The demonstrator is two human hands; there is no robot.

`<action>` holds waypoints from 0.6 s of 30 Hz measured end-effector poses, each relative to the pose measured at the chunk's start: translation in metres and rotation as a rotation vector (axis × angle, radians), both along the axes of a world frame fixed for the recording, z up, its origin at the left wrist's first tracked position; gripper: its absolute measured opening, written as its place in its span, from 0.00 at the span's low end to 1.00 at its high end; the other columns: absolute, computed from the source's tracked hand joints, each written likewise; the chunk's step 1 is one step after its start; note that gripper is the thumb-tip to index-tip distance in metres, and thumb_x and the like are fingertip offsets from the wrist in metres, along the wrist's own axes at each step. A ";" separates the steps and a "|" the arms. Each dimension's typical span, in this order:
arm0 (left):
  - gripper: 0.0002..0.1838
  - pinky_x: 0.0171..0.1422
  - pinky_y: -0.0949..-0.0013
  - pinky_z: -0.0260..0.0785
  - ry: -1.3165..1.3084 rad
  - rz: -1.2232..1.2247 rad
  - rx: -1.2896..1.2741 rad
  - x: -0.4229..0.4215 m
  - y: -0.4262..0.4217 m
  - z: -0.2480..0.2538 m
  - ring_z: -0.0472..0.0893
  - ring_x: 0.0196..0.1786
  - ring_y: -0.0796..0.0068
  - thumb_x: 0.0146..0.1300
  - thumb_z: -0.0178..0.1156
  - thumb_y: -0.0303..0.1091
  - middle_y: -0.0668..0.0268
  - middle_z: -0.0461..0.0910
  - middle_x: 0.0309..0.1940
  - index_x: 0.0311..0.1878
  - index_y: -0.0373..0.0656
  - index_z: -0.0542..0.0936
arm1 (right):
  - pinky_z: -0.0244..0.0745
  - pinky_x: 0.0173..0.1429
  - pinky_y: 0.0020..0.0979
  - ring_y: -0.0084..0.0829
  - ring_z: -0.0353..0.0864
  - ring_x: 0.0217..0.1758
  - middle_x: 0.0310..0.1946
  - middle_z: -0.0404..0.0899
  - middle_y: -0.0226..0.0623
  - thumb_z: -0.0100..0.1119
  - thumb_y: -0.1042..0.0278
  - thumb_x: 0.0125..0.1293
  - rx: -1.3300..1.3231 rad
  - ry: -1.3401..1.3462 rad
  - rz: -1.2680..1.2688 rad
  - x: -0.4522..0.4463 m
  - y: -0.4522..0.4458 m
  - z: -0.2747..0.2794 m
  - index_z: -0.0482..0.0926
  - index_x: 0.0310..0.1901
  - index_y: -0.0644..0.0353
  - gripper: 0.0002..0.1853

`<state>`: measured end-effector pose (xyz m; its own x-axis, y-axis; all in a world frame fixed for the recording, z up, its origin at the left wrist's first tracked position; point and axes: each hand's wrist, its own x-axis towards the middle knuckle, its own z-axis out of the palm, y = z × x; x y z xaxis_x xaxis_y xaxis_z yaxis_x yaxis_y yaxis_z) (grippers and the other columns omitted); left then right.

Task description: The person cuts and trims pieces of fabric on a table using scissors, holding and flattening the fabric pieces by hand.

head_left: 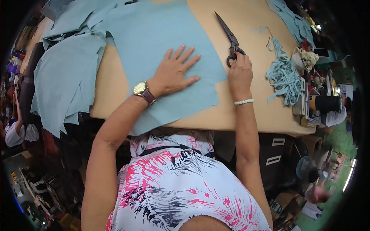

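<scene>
Holding scissors (233, 43), the right hand (241, 69) flanks cloth (154, 30); the watch dial (139, 88) is unreadable.

Your table (273, 120) has a smooth tan top. Under your left hand (175, 73) lies a big, flat blue cloth (154, 38), and it comes down to the edge close to you. To the left of that hand, more blue pieces (71, 69) lie in a messy heap, and some hang low. Your right hand (241, 73) touches the handles of dark scissors (232, 38), which point away from you. To the right of that hand sits a tangled pile of thin blue strips (284, 79). Past the strips is another blue heap (291, 21).
</scene>
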<state>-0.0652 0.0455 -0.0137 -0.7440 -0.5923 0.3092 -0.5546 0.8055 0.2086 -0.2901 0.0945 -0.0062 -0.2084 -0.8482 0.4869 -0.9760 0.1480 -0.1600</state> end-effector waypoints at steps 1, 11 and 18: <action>0.34 0.66 0.45 0.47 -0.016 -0.007 0.017 0.004 0.002 0.005 0.57 0.67 0.53 0.56 0.52 0.57 0.56 0.59 0.64 0.62 0.47 0.65 | 0.73 0.43 0.35 0.42 0.75 0.42 0.41 0.73 0.46 0.54 0.71 0.55 0.039 -0.008 -0.019 -0.002 0.005 0.002 0.73 0.43 0.66 0.14; 0.20 0.54 0.62 0.69 -0.014 -0.171 0.256 -0.053 0.056 0.023 0.69 0.58 0.58 0.47 0.60 0.31 0.56 0.72 0.50 0.44 0.33 0.75 | 0.63 0.25 0.23 0.18 0.70 0.21 0.16 0.72 0.30 0.65 0.67 0.49 0.758 -0.925 0.113 -0.034 0.123 0.066 0.75 0.27 0.64 0.11; 0.11 0.37 0.68 0.74 0.108 -0.112 0.073 -0.054 0.063 0.018 0.77 0.44 0.63 0.46 0.55 0.23 0.60 0.75 0.36 0.36 0.35 0.74 | 0.64 0.19 0.17 0.16 0.71 0.14 0.13 0.72 0.28 0.68 0.66 0.51 0.914 -1.402 -0.109 0.001 0.206 0.077 0.71 0.22 0.61 0.14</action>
<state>-0.1191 0.1083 0.0041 -0.7713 -0.5317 0.3498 -0.4339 0.8414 0.3221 -0.2896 0.3002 0.0705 -0.0974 -0.6816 -0.7252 -0.1426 0.7307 -0.6677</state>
